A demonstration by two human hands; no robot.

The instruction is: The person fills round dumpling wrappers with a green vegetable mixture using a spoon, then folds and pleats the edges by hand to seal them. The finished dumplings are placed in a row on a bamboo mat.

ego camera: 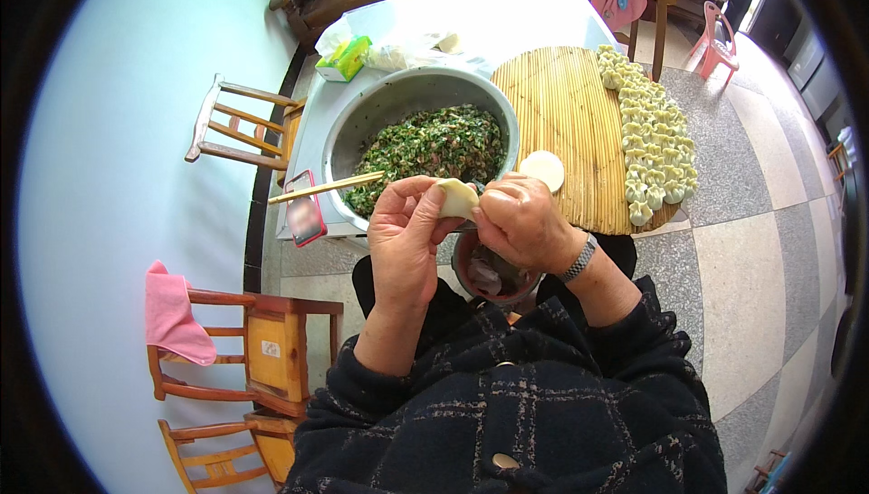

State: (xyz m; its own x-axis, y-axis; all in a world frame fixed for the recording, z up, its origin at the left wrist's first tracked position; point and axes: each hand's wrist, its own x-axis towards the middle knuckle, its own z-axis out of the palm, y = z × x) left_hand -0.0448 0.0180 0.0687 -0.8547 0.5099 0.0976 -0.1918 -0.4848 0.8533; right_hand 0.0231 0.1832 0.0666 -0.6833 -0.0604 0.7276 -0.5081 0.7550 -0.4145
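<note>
Between my two hands, just off the near rim of a large metal basin (512,110), is a pale dough wrapper (457,200) folded over. My left hand (409,243) pinches its left side with thumb and fingers. The fingertips of my right hand (526,222) grip its right edge. Chopped green filling (434,144) lies in the basin, and a pair of chopsticks (326,187) rests across the rim. Right of the basin, a stack of round wrappers (542,170) sits on a round reed mat (563,113). Rows of pleated dumplings (652,134) cover the mat's right side.
A phone in a pink case (305,212) lies at the table's left edge. Behind the basin are a green tissue box (344,59) and plastic bags (407,49). Below my hands stands a bin (492,273). Wooden chairs (278,331) line the left wall.
</note>
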